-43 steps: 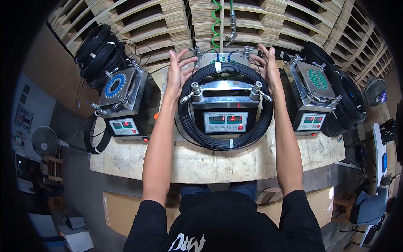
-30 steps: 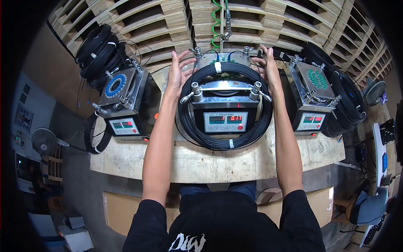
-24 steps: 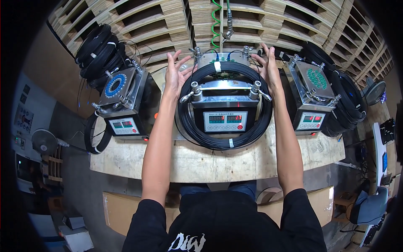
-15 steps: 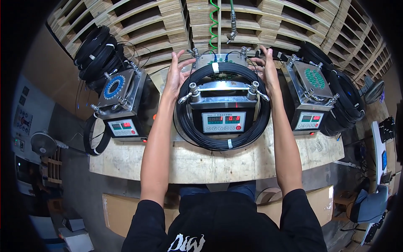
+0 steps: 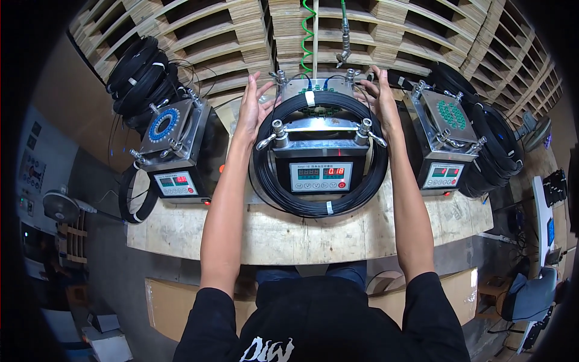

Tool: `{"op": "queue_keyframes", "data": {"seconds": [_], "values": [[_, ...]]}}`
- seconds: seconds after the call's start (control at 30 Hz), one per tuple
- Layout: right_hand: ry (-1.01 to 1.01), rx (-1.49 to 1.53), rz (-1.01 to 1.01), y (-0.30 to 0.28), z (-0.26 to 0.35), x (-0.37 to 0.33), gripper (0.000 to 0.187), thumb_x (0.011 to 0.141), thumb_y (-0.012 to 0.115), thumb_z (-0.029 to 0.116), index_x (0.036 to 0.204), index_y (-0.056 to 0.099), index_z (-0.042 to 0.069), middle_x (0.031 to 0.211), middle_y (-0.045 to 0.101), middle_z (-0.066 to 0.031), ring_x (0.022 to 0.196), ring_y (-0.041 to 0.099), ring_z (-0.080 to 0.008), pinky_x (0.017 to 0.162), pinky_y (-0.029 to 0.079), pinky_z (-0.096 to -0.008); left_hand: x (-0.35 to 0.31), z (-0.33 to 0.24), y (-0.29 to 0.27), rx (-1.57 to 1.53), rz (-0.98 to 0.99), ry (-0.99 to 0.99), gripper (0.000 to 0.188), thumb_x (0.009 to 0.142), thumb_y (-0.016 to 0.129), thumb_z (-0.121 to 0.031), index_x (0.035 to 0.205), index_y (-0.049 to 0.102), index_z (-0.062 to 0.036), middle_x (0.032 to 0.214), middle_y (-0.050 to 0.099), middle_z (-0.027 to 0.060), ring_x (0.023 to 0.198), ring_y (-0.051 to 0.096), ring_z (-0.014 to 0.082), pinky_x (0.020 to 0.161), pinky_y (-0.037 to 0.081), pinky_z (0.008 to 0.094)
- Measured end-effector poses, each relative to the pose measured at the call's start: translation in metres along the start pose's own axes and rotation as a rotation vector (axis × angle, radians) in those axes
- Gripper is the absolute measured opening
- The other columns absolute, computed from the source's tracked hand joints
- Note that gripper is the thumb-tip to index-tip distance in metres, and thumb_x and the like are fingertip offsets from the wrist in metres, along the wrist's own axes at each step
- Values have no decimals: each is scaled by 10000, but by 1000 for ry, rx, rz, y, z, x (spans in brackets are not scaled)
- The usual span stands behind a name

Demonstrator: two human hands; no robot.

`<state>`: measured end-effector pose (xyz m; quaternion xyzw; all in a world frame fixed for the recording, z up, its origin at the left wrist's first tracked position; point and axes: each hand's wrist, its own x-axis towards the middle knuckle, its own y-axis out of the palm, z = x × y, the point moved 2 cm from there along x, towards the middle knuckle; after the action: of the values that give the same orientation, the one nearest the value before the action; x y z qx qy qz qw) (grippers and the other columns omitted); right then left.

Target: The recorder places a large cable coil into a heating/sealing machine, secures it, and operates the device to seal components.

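Observation:
My left hand (image 5: 252,112) is open beside the left of the middle machine (image 5: 319,148), its fingers spread and pointing up. Opposite it, my right hand (image 5: 383,104) is open too, with fingers stretched out at the machine's right. Between them, a coil of thin black cable (image 5: 307,211) with white ties rings the machine's front and frames its lit display panel (image 5: 321,177). Both hands are close to the coil's upper sides; contact cannot be made out. Green connectors (image 5: 312,110) show behind the coil's top, and part of my fingers is hidden behind metal posts.
Similar machines stand left (image 5: 172,151) and right (image 5: 443,142) on the wooden table (image 5: 289,238). Black cable coils are piled by them (image 5: 139,78). A nozzle (image 5: 344,51) on a green hose hangs before wooden pallets (image 5: 398,30).
The middle machine's red display reading has changed. The hanging nozzle has swung slightly to the right. My hands and the cable coil have hardly moved.

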<state>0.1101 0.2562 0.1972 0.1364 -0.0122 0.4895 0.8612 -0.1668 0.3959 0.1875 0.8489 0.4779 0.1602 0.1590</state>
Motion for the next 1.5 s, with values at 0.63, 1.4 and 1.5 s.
{"op": "queue_keyframes", "data": {"seconds": [0.63,1.4,1.5], "values": [[-7,-36,4,4,8,-7,801,1004,393,681,1583,299,136,1395,492,-297,999,681,-242,815,603,-291,-1,1,1,30,-73,38,735,1035,428,-600,1591,196,-179,1448,381,225,1100,624,344,886,570,422],[-11,-171,19,6,9,-9,809,988,361,728,1587,329,185,1403,522,-265,1001,661,-215,844,540,-293,-1,2,0,110,-106,63,689,1046,453,-557,1551,291,-118,1350,492,210,1016,655,313,898,555,388],[-36,-133,-8,6,10,-10,812,985,368,731,1583,335,182,1398,521,-253,1002,668,-215,822,548,-293,-2,1,5,118,-51,26,709,1045,446,-564,1564,277,-110,1365,504,214,1058,641,316,932,542,389]]}}
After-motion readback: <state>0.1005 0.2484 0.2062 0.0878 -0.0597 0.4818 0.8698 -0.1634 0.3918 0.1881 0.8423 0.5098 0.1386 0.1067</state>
